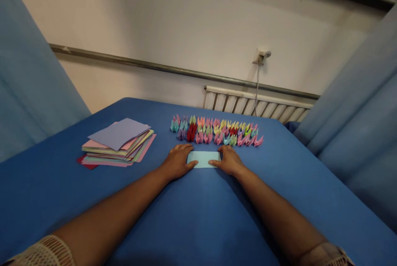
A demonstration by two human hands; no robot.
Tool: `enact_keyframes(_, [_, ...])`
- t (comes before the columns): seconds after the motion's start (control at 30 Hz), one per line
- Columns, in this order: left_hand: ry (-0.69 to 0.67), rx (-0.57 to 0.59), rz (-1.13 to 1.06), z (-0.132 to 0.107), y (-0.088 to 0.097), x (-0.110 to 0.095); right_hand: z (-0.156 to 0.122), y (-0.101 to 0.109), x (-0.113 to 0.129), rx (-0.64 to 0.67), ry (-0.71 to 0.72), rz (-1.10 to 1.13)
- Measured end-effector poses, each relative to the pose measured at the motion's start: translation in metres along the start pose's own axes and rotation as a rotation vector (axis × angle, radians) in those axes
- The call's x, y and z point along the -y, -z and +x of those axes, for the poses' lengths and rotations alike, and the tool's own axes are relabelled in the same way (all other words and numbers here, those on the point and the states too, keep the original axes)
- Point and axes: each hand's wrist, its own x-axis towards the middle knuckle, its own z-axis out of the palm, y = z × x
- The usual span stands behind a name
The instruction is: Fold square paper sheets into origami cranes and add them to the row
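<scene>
A pale turquoise sheet of paper (203,159), a wide rectangle that looks folded in half, lies on the blue-covered table (198,216) in front of me. My left hand (178,162) grips its left end, thumb on the near side and fingers at the far corner. At the right end, my right hand (229,160) holds it the same way. Just beyond the paper stand rows of small folded paper cranes (217,137) in pink, red, yellow, green, blue and purple.
To the left is an uneven stack of coloured paper sheets (119,144), a lilac one on top. Blue curtains (356,113) hang at both sides. Behind the table are a wall with a metal rail (139,64), a white radiator (242,101) and a socket (260,57) with a cable.
</scene>
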Motion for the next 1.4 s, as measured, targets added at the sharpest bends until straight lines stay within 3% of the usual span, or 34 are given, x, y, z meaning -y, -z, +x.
enact_keyframes(0.3, [-0.039,0.015,-0.001,-0.004,-0.002,0.005,0.004,0.002,0.01,0.065,-0.03,-0.015])
enact_keyframes(0.6, [-0.004,-0.006,-0.085,-0.003,-0.001,0.004,0.002,0.003,0.003,0.107,-0.019,0.013])
enact_keyframes(0.7, [0.008,-0.015,-0.117,-0.003,0.0,0.004,0.004,-0.004,-0.002,0.034,0.013,0.157])
enact_keyframes(0.77, [0.025,-0.026,-0.166,-0.003,0.0,0.004,0.008,-0.01,-0.004,-0.006,0.019,0.44])
enact_keyframes(0.83, [0.082,-0.066,-0.268,-0.001,0.0,0.004,0.012,-0.016,-0.004,0.029,-0.012,0.909])
enact_keyframes(0.93, [0.276,-0.189,-0.605,0.006,0.004,-0.002,0.017,-0.02,-0.002,0.031,-0.012,1.149])
enact_keyframes(1.0, [0.411,-0.242,-0.936,0.013,0.008,-0.012,0.019,-0.018,-0.001,0.007,-0.006,1.228])
enact_keyframes(1.1, [0.424,-0.183,-1.237,0.022,0.012,-0.026,0.019,-0.015,-0.001,-0.025,0.003,1.378])
enact_keyframes(1.23, [0.457,-0.221,-1.35,0.025,0.006,-0.031,0.018,-0.018,-0.002,0.038,0.022,1.544])
enact_keyframes(1.4, [0.517,-0.171,-1.433,0.019,-0.001,-0.025,0.019,-0.026,-0.005,0.073,-0.026,1.47])
